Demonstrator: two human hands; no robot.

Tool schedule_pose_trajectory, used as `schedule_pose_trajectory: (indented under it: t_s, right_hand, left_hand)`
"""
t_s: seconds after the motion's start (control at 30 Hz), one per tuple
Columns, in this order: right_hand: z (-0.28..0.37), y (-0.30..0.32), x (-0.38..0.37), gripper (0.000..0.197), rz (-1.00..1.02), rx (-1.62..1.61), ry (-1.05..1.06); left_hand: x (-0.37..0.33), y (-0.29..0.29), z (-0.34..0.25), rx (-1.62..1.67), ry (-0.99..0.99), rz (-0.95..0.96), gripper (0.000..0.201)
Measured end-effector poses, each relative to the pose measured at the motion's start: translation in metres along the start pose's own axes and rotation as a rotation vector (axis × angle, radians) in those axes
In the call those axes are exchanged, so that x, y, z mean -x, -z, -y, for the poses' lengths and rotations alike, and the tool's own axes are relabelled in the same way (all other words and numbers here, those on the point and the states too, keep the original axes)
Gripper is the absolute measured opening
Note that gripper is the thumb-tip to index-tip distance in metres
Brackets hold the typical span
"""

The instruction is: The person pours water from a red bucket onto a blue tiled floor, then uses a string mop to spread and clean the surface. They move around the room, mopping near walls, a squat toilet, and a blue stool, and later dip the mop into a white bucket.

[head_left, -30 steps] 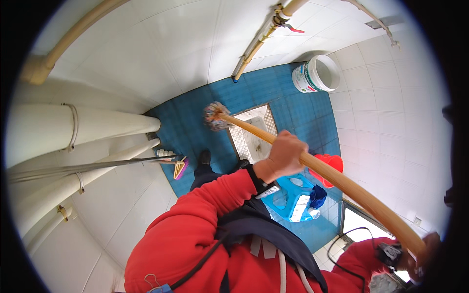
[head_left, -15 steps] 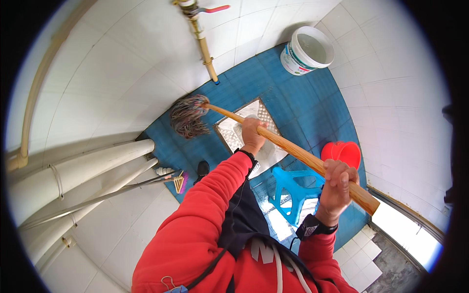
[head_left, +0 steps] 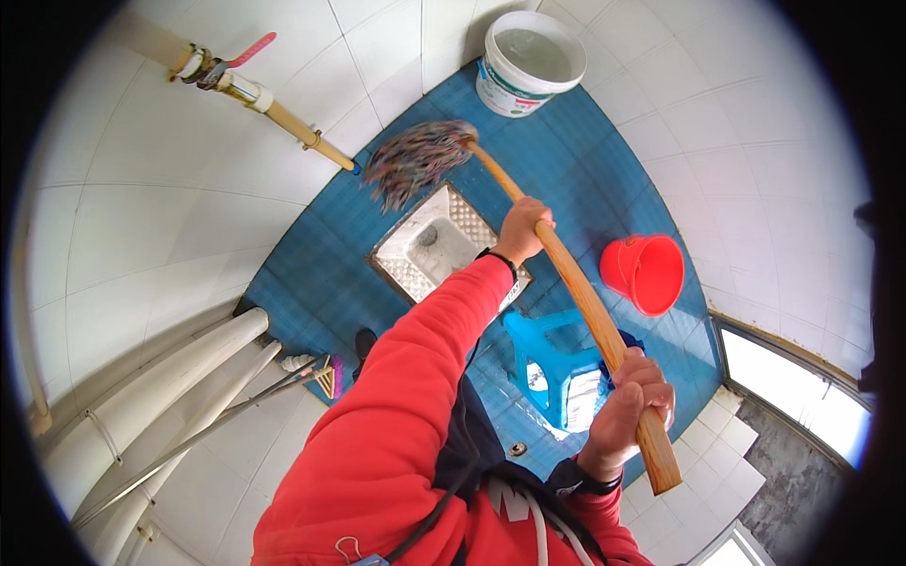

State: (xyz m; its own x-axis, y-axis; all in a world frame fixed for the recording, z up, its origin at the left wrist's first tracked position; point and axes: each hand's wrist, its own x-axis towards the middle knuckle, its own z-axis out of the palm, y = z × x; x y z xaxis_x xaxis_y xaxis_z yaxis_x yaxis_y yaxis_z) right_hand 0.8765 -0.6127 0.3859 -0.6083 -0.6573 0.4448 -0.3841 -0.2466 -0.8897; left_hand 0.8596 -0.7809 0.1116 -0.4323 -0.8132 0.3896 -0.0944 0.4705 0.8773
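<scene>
Two hands hold a mop over a blue tiled floor

The left hand has its fingers wrapped tight around the middle of the wooden mop handle, and the right hand grips it near the end. The stringy mop head sits by the squat toilet, near the white bucket. A red bucket and blue stool are close by
</scene>
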Motion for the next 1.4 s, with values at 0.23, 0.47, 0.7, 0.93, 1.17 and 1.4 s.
schedule_pose_trajectory:
  t_s: [0.23, 0.47, 0.7, 0.93, 1.17, 1.4]
  right_hand:
    - [0.048, 0.043, -0.005, 0.020, -0.351, 0.128, -0.151]
    - [0.110, 0.041, 0.018, 0.022, -0.321, 0.214, -0.165]
    - [0.166, 0.014, 0.081, 0.017, -0.425, 0.253, -0.236]
    - [0.252, -0.004, 0.117, 0.024, -0.244, 0.007, -0.088]
    - [0.333, 0.024, 0.137, 0.029, -0.208, -0.040, 0.134]
    - [0.297, 0.034, 0.178, 0.021, -0.344, -0.184, -0.026]
  left_hand:
    - [0.047, -0.050, -0.073, -0.015, 0.040, 0.362, 0.007]
    - [0.117, -0.022, -0.127, 0.132, 0.118, 0.714, 0.010]
    - [0.211, 0.064, -0.165, 0.146, 0.167, 0.994, 0.011]
    - [0.217, 0.156, -0.213, 0.119, 0.063, 0.914, 0.009]
    - [0.171, 0.205, -0.281, 0.068, -0.156, 0.836, 0.009]
    - [0.177, 0.241, -0.229, -0.098, -0.244, 0.714, 0.005]
